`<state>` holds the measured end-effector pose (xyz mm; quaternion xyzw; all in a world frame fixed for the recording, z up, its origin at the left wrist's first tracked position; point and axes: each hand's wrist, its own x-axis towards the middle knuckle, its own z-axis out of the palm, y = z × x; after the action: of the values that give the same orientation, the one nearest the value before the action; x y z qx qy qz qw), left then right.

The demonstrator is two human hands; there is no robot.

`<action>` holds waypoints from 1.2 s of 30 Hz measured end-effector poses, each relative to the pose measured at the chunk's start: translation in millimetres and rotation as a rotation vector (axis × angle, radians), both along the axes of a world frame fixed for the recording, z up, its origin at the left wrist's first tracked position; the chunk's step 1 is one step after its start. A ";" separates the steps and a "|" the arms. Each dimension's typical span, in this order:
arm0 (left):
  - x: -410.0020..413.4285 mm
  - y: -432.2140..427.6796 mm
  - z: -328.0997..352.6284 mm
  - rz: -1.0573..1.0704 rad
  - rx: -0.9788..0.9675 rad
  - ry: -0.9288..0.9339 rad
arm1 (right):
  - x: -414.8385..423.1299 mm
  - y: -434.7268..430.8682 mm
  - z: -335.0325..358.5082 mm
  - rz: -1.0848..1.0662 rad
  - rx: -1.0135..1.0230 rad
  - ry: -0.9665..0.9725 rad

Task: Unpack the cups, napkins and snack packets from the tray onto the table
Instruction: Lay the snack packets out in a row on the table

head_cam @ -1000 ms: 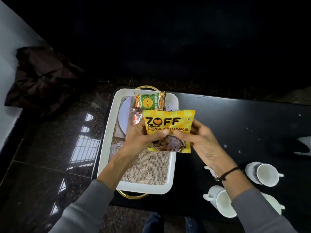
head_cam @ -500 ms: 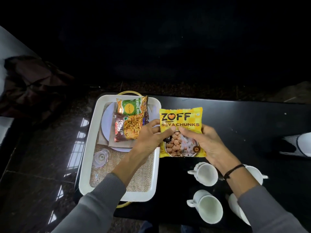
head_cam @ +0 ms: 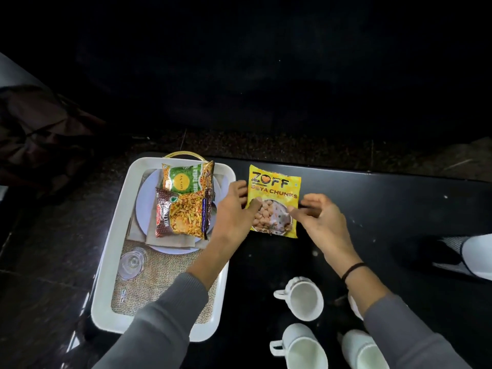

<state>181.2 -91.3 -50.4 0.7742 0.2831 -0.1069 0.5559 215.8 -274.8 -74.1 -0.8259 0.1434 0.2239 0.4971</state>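
The yellow soya chunks packet point(head_cam: 274, 201) lies flat on the black surface point(head_cam: 386, 209), just beside the right rim of the white tray point(head_cam: 119, 222). Its long axis runs away from you, label up and top seam at the far end.

Your left hand point(head_cam: 234, 209) has its fingers point(head_cam: 254, 203) resting on the packet's left edge. Your right hand point(head_cam: 319, 219) has fingers loosely curled, tips at the right edge. Whether either pair grips or merely touches, you cannot tell from this view. I judge the packet set down and the hold coming off.

2 packets remain in the tray: a green packet point(head_cam: 187, 177) at the far end and a brown mixture packet point(head_cam: 183, 214) overlapping its near edge, both lying on what appears to be a pale plate. Their long axes run roughly away from you. They sit just to the left of your left hand, which is the nearer hand; the right is well apart.

Both packets are glossy film, crinkled, likely light and slippery. 3 white cups point(head_cam: 303, 302) stand on the surface near you. Napkins appear to lie under the packets.
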 end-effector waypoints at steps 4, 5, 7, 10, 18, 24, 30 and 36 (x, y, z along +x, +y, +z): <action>-6.5 -2.6 -1.7 -0.276 0.382 -0.078 | 0.4 0.6 -2.3 0.105 -0.129 -0.116; -8.5 -4.7 -3.0 -0.359 0.476 -0.066 | -0.3 2.0 -1.7 0.137 -0.132 -0.137; -12.1 -9.8 -6.7 -0.474 0.589 -0.042 | -1.8 5.4 -1.3 0.221 -0.135 -0.172; -18.3 -15.9 -12.6 -0.534 0.648 -0.048 | -4.1 10.5 -4.2 0.335 -0.175 -0.192; -28.9 -7.9 -6.4 -0.525 0.632 -0.114 | -10.0 27.3 11.9 0.332 -0.213 -0.196; -58.0 27.4 10.5 -0.322 0.663 -0.192 | -23.3 72.4 29.7 0.387 -0.115 -0.198; -103.3 79.7 7.4 0.092 0.657 -0.053 | -40.5 137.3 24.4 0.406 0.035 -0.039; -119.9 116.7 -4.6 0.384 0.291 0.094 | -51.7 179.6 9.8 0.267 0.079 0.240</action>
<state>61.3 25.3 -55.0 0.7724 0.4630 0.0069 0.4347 164.1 -95.2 -64.2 -0.7847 0.0817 0.3904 0.4745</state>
